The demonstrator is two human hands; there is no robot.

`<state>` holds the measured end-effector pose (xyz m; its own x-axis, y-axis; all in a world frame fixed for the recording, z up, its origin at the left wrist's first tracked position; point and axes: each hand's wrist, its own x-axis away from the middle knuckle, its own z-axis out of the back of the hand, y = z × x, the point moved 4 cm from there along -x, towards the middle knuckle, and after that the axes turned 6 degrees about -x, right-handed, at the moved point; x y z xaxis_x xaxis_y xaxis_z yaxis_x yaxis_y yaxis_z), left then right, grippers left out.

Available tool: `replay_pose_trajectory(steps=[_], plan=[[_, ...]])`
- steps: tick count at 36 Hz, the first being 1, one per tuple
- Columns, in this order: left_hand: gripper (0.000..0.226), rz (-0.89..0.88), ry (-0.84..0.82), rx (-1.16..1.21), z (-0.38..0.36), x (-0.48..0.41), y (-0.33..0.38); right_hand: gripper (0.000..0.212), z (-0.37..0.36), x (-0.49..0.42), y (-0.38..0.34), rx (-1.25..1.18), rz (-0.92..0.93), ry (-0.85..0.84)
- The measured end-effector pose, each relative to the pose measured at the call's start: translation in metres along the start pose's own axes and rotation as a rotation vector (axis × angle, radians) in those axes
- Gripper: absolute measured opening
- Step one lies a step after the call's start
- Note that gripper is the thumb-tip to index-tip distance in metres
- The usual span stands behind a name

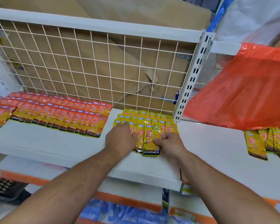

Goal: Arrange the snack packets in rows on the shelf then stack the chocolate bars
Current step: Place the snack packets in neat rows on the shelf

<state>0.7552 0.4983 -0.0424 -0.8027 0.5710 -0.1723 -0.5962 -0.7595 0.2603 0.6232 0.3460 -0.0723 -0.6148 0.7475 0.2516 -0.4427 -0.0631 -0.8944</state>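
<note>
On the white shelf point(47, 139), near the right post point(191, 78), our right hand point(168, 143) pinches the front yellow packet point(149, 141) of the yellow rows point(141, 117) — left hand point(120, 138) lies over the packets beside it, can't tell if it's gripping. Red packet rows point(63, 113) sit further left.

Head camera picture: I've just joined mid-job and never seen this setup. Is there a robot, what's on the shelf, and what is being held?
There is no robot: these are a person's two bare hands, filmed by one wide-angle camera worn on the head, looking forward and down. The shelf carries rows of red packets on the left and a block of yellow packets by the wire back. The left hand rests on the yellow packets; its fingertips are hidden. The right hand pinches the front packet, marked KONCHEW. On the next shelf to the right lie loose packets, near an orange bag.
</note>
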Motion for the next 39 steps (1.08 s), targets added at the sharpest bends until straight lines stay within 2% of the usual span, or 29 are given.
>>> replay_pose_trajectory(steps=[6, 13, 18, 29, 35, 39], plan=[[0.033, -0.116, 0.133, -0.043, 0.003, -0.006, -0.008, 0.043, -0.006, 0.001, -0.006, 0.118, -0.041, 0.102], [0.033, -0.15, 0.136, -0.033, 0.005, -0.005, -0.014, 0.031, -0.009, 0.012, -0.019, 0.474, -0.009, 0.183], [0.035, -0.166, 0.116, -0.021, 0.006, -0.004, -0.015, 0.024, -0.011, 0.01, -0.021, 0.61, -0.01, 0.198], [0.042, -0.208, 0.043, -0.057, 0.006, -0.003, -0.01, 0.015, -0.013, 0.011, -0.02, 0.755, 0.054, 0.185], [0.047, -0.333, 0.031, -0.01, 0.003, 0.001, 0.001, 0.024, -0.006, 0.024, -0.024, 0.741, 0.125, 0.259], [0.056, -0.439, -0.003, 0.026, -0.005, 0.011, 0.015, 0.025, 0.004, 0.044, -0.02, 0.766, 0.245, 0.322]])
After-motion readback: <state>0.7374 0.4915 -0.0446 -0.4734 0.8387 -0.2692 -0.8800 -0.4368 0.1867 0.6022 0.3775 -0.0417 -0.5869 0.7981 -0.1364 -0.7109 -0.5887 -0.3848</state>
